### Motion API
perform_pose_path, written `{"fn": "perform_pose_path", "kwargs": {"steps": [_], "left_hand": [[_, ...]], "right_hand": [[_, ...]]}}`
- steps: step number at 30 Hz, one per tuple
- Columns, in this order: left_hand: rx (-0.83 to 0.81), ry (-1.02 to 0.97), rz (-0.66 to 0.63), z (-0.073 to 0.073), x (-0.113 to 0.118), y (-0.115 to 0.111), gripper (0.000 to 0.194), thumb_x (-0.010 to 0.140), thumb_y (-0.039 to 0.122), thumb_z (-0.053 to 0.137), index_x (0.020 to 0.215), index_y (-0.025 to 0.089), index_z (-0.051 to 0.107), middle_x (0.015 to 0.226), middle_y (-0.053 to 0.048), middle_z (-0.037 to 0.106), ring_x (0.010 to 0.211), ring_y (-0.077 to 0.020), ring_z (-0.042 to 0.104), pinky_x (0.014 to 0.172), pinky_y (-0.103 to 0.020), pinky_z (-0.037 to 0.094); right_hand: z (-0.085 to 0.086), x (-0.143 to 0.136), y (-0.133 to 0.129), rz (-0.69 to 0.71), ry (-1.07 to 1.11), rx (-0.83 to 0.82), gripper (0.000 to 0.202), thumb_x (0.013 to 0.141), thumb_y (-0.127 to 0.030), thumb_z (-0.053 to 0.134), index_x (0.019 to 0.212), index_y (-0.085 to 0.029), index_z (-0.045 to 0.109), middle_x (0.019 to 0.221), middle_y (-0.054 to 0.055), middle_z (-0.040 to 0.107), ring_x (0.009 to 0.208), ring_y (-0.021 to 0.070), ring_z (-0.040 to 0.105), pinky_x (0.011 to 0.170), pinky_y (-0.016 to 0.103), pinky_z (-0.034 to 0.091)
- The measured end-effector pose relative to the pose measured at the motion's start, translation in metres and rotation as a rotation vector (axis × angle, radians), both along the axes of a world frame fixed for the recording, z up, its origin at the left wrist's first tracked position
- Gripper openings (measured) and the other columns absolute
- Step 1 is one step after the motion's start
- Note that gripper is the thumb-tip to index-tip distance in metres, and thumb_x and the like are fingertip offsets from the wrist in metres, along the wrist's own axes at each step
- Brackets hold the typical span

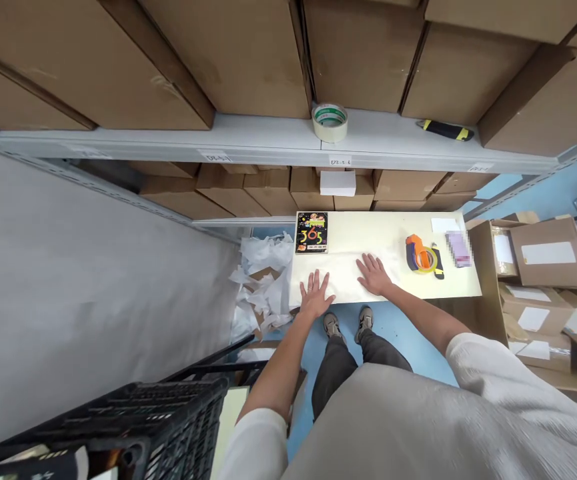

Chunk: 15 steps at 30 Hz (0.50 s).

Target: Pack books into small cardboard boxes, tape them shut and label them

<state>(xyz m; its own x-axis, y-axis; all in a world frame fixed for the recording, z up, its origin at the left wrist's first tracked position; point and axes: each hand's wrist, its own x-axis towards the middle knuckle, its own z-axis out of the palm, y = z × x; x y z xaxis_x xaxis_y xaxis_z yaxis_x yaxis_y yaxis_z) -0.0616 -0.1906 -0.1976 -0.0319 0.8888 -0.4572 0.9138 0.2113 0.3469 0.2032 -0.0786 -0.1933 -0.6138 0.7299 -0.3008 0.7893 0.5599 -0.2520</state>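
Observation:
My left hand (315,297) lies flat with its fingers spread near the left front of the pale table (461,283). To its right, my right hand (374,275) also rests palm down, fingers apart. Both press on what looks like a thin whitish sheet (344,270), whose edges are hard to make out against the tabletop. Just beyond my left hand is a black book (311,233) with "365" on its cover. Right of my right hand sit an orange tape dispenser (417,252) with a roll of tape and a black-and-yellow utility knife (437,261).
A white slip (445,225) and a blurred purple item (459,249) lie at the table's right. Shelves of cartons stand behind, holding a tape roll (330,123) and another knife (447,130). Crumpled paper (268,293), a black crate (183,413) and packed parcels (548,253) flank the table.

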Motion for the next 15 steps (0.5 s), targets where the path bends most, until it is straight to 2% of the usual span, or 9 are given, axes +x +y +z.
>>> {"fn": "perform_pose_path", "kwargs": {"steps": [3,5,8,10,12,14,15], "left_hand": [[0.003,0.001,-0.038,-0.001,-0.018,-0.001,0.094,0.094,0.052,0.063,0.176,0.030,0.024,0.186,-0.012,0.008,0.172,-0.0382,0.000,0.133,-0.068,0.007],[-0.005,0.003,-0.057,-0.001,-0.026,-0.002,0.096,0.093,0.052,0.065,0.177,0.030,0.023,0.186,-0.012,0.008,0.172,-0.0390,-0.001,0.132,-0.070,0.007],[-0.005,-0.002,-0.043,0.000,-0.029,-0.003,0.094,0.091,0.050,0.068,0.174,0.029,0.030,0.185,-0.014,0.013,0.171,-0.0417,0.003,0.131,-0.073,0.010],[0.033,-0.025,0.002,0.002,-0.030,0.000,0.081,0.094,0.046,0.065,0.170,0.026,0.041,0.183,-0.016,0.023,0.169,-0.0422,0.014,0.131,-0.070,0.016],[0.100,-0.066,0.080,0.003,-0.033,0.008,0.067,0.100,0.039,0.057,0.164,0.021,0.049,0.177,-0.019,0.035,0.165,-0.0404,0.028,0.131,-0.064,0.026],[0.182,-0.113,0.170,0.004,-0.038,0.020,0.065,0.101,0.034,0.053,0.164,0.017,0.047,0.173,-0.021,0.039,0.160,-0.0385,0.038,0.128,-0.057,0.035],[0.223,-0.134,0.208,0.004,-0.040,0.026,0.069,0.101,0.033,0.054,0.166,0.016,0.042,0.175,-0.021,0.036,0.159,-0.0381,0.040,0.127,-0.054,0.038]], "right_hand": [[-0.012,-0.002,-0.015,-0.068,-0.027,-0.012,0.078,0.108,-0.051,0.040,0.177,-0.018,0.025,0.183,0.018,0.016,0.169,0.0386,0.011,0.133,0.062,0.012],[-0.013,-0.005,-0.022,-0.092,-0.027,-0.015,0.080,0.108,-0.053,0.040,0.177,-0.018,0.023,0.184,0.017,0.014,0.170,0.0380,0.009,0.133,0.062,0.011],[-0.009,-0.014,-0.027,-0.160,-0.014,-0.025,0.075,0.108,-0.050,0.040,0.175,-0.018,0.030,0.183,0.018,0.017,0.169,0.0382,0.010,0.133,0.063,0.010],[-0.005,-0.025,-0.026,-0.245,0.021,-0.014,0.067,0.108,-0.042,0.041,0.170,-0.017,0.041,0.180,0.020,0.026,0.166,0.0394,0.018,0.131,0.064,0.015],[-0.002,-0.043,-0.022,-0.343,0.101,-0.012,0.060,0.106,-0.034,0.043,0.162,-0.016,0.051,0.173,0.022,0.039,0.158,0.0396,0.034,0.127,0.062,0.027],[-0.004,-0.069,-0.011,-0.454,0.233,-0.068,0.057,0.102,-0.029,0.045,0.155,-0.015,0.058,0.161,0.023,0.053,0.142,0.0362,0.053,0.121,0.055,0.041],[-0.007,-0.084,-0.004,-0.523,0.319,-0.124,0.056,0.100,-0.028,0.046,0.152,-0.014,0.060,0.154,0.022,0.058,0.133,0.0329,0.060,0.118,0.050,0.046]]}}
